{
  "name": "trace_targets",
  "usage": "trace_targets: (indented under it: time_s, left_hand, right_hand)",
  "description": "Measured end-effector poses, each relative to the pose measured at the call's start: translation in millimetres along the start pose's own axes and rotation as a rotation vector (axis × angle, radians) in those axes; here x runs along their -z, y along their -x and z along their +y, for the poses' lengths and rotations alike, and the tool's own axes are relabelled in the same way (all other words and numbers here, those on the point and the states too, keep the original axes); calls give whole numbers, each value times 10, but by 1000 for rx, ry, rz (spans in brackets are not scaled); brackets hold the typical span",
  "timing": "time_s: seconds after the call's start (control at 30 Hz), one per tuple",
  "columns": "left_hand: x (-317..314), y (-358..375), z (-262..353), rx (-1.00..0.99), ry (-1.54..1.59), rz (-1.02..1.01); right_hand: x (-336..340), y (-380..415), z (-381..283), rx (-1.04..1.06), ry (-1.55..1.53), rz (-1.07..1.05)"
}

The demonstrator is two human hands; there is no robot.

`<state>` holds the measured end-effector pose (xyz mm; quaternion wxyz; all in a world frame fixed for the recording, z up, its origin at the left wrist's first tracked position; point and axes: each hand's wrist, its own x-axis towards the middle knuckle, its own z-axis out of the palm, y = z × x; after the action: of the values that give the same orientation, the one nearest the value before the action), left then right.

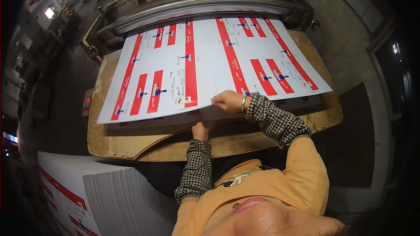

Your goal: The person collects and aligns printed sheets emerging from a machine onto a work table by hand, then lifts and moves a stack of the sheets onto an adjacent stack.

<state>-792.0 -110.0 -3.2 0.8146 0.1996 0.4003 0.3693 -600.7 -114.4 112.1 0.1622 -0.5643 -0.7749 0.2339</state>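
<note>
A large white printed sheet (pixel 205 70) with red bands and small blue figures lies over a worn wooden board, its far end at the metal rollers. Its near edge is raised off the board. My right hand (pixel 229 101), a bracelet at the wrist, pinches that edge near the middle. Lower and to the left, my left hand (pixel 201 132) is closed just below the sheet's near edge. The sheet's shadowed underside is behind it, and whatever its fingers grip is hidden. Checkered sleeve covers (pixel 280 120) are on both forearms.
A roller machine (pixel 201 8) with handwheels spans the far side. The wooden board (pixel 118 142) has a curved near edge. A tall stack of printed sheets (pixel 118 196) stands at lower left. A wall (pixel 345 39) rises at the right.
</note>
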Motion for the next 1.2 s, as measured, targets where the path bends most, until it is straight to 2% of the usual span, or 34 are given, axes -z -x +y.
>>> trace_targets:
  time_s: [0.03,0.13,0.2,0.23,0.33,0.4,0.43,0.53,0.6,0.77,0.8,0.83,0.87,0.93,0.97,1.07,1.1,1.13,1.2]
  left_hand:
    - [-6,-13,6,-9,-20,3]
    - [-88,16,46,-28,1,-7]
    - [-45,-52,27,-9,6,7]
    - [-57,-34,35,-8,5,20]
    - [-36,168,19,29,-10,28]
    - [-34,128,39,16,-41,12]
    - [-108,109,89,10,-34,15]
    - [-151,60,71,-45,8,39]
    - [-78,-15,14,-44,-14,28]
    - [-92,168,168,-25,-59,-66]
    - [-89,227,231,38,-86,-148]
    - [-58,239,237,55,-40,-171]
    - [-41,189,221,61,8,-204]
    - [-55,161,150,18,-3,-126]
    - [-70,173,134,5,10,-89]
    - [-66,150,89,20,49,-26]
    - [-75,143,84,9,57,-17]
    - [-76,131,75,-1,64,-11]
    - [-83,117,93,5,-41,38]
  right_hand:
    - [-78,13,34,-17,7,-37]
    - [-480,69,286,20,-46,37]
    - [-448,61,262,11,5,-62]
    - [-483,43,346,58,-21,-2]
    - [-594,-128,601,-57,-110,48]
    - [-718,-388,931,-146,15,332]
    - [-462,-509,847,-397,50,147]
    - [-736,-511,1028,-164,114,16]
    - [-582,-172,369,-113,381,-121]
    - [-376,-63,196,-65,262,-264]
    - [-316,-85,209,-62,236,-287]
    - [-229,-168,236,-125,13,-338]
    - [-139,-150,192,-91,-190,-160]
    - [232,-146,-42,-204,-253,-218]
    - [209,-107,-21,-168,-349,-81]
    - [132,-12,-48,-184,-474,14]
    - [49,-6,0,-119,-371,9]
    - [-74,13,37,-171,-415,-6]
    - [-300,79,173,-120,-323,35]
